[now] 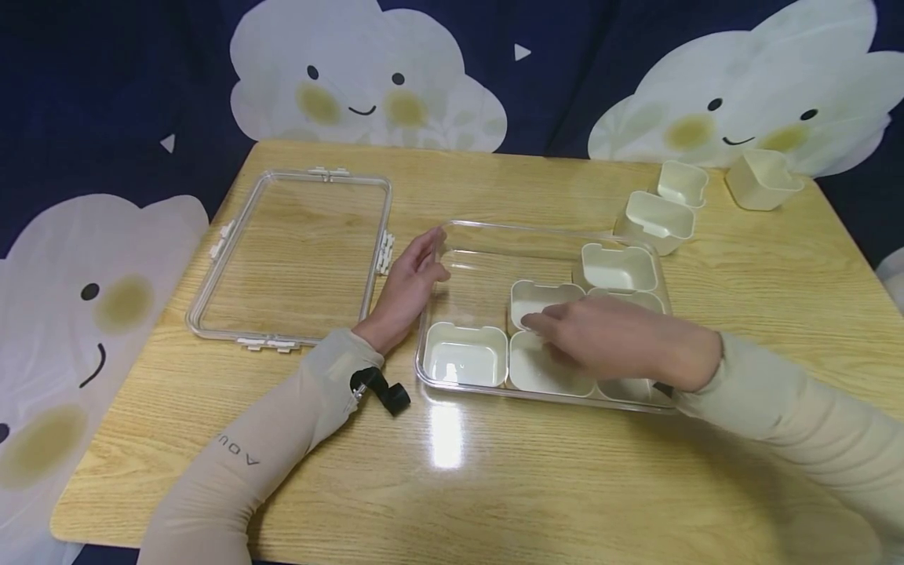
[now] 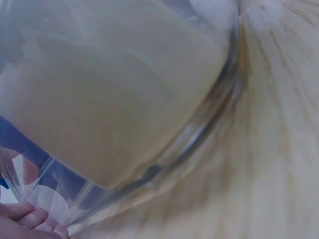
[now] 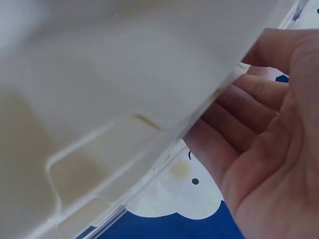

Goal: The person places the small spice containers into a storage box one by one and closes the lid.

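A clear plastic box (image 1: 504, 227) holds several cream cups, among them a front-left cup (image 1: 466, 357) and a back-right cup (image 1: 617, 268). My left hand (image 1: 406, 292) grips the box's left wall near the back corner, thumb over the rim. In the left wrist view, its fingertips (image 2: 35, 219) lie against the clear wall. My right hand (image 1: 600, 333) reaches over the box and pinches the cream cup (image 1: 540, 292) in the middle. The right wrist view shows the thumb and fingers at the cup's edge. That hand and forearm partly hide the front-middle cup (image 1: 537, 373) and cups at the right.
Left of the box lies a clear lid (image 1: 384, 208) with white clips, flat on the wooden table (image 1: 494, 486). At the back right stand a small cup (image 1: 681, 184), a larger cup (image 1: 657, 224) and another cup (image 1: 759, 184). Behind hangs a dark cloth with clouds.
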A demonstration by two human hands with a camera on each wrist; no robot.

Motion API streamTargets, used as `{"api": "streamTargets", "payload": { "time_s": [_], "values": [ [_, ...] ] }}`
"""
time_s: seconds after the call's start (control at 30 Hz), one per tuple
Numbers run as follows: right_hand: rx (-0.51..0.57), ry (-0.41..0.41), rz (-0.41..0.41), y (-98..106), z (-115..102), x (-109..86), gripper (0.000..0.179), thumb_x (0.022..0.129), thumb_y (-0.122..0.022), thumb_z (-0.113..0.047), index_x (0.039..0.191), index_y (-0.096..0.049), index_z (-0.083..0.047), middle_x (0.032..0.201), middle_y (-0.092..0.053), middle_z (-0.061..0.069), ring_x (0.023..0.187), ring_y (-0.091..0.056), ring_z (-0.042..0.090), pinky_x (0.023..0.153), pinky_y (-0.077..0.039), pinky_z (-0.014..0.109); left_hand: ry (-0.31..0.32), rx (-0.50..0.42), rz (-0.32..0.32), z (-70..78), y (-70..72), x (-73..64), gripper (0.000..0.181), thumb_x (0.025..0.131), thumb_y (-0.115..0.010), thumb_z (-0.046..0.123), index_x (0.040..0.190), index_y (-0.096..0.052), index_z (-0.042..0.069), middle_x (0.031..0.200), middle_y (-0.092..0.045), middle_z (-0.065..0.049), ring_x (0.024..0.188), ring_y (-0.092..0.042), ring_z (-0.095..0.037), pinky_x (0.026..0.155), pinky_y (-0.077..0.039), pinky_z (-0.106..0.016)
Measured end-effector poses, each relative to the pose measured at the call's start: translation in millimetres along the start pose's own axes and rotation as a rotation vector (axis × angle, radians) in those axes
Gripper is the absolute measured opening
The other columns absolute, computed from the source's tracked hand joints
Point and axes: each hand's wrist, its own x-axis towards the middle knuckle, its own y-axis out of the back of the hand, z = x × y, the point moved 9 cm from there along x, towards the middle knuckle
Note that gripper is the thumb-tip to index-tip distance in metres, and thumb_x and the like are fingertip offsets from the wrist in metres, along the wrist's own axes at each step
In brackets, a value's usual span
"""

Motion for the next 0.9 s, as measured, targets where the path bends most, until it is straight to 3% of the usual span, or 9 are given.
{"api": "streamTargets", "payload": {
  "time_s": [0.23, 0.53, 0.7, 0.8, 0.9],
  "values": [
    [-0.043, 0.016, 0.076, 13.6, 1.4, -4.2, 0.039, 0.091, -0.072, -0.011, 0.129, -0.065, -0.003, 0.095, -0.075, 0.006, 0.068, -0.068, 0.016, 0.059, -0.061, 0.032, 0.002, 0.003, 0.000, 0.7, 0.0, -1.0, 0.074, 0.090, -0.054, 0.002, 0.161, -0.035, 0.013, 0.170, -0.034, -0.001, 0.160, -0.029, -0.016, 0.133, -0.024, -0.025],
    [-0.041, 0.014, 0.206, 43.7, 17.5, -16.4, 0.031, 0.093, -0.070, -0.011, 0.123, -0.069, -0.001, 0.097, -0.078, 0.007, 0.069, -0.073, 0.019, 0.064, -0.064, 0.035, 0.002, 0.012, 0.002, 0.2, 0.6, 0.0, 0.073, 0.090, -0.054, 0.002, 0.160, -0.036, 0.013, 0.170, -0.035, -0.002, 0.159, -0.030, -0.016, 0.132, -0.024, -0.024],
    [-0.039, 0.032, 0.301, 64.1, 32.6, -26.1, 0.032, 0.087, -0.069, 0.001, 0.119, -0.071, 0.001, 0.100, -0.079, 0.012, 0.075, -0.076, 0.023, 0.065, -0.065, 0.040, 0.000, 0.014, 0.000, 0.9, 0.4, 0.2, 0.073, 0.090, -0.054, 0.003, 0.160, -0.036, 0.013, 0.170, -0.035, -0.002, 0.160, -0.029, -0.016, 0.133, -0.024, -0.025],
    [-0.045, 0.001, 0.307, 69.2, 44.8, -31.5, 0.036, 0.084, -0.069, 0.006, 0.120, -0.071, 0.000, 0.107, -0.080, 0.015, 0.081, -0.077, 0.027, 0.068, -0.065, 0.044, 0.002, 0.013, 0.000, 1.1, 0.5, -0.1, 0.073, 0.090, -0.054, 0.003, 0.160, -0.036, 0.013, 0.170, -0.035, -0.002, 0.160, -0.029, -0.016, 0.133, -0.024, -0.025],
    [-0.066, -0.026, 0.315, 71.9, 55.6, -35.6, 0.036, 0.084, -0.068, 0.008, 0.118, -0.072, 0.000, 0.105, -0.080, 0.014, 0.070, -0.071, 0.018, 0.063, -0.063, 0.041, 0.001, 0.012, 0.002, 0.8, 0.5, -0.1, 0.073, 0.090, -0.054, 0.003, 0.160, -0.036, 0.013, 0.170, -0.035, -0.002, 0.160, -0.029, -0.016, 0.132, -0.024, -0.024]
  ]
}}
